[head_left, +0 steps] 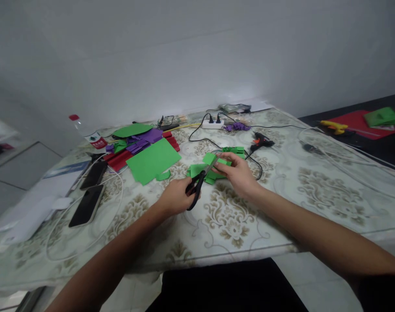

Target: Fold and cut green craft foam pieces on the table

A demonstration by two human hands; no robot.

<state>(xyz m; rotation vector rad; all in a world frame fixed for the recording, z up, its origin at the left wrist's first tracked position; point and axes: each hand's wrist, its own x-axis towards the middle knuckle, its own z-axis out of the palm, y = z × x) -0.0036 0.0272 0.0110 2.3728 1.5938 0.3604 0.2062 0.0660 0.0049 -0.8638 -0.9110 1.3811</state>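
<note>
My left hand is closed around the black handles of a pair of scissors, whose blades point up and to the right. My right hand pinches a small piece of green paper close to the blades. The blades lie against this piece; whether they are cutting into it I cannot tell. Beneath both hands lie several more green pieces, partly hidden by the scissors and fingers. A larger green sheet lies flat to the left, with a small curved green scrap beside its lower corner.
Purple paper and red paper are heaped at the back left near a bottle. Two phones and a white cable lie left. Behind my hands are a power strip and a black glue gun with its cord.
</note>
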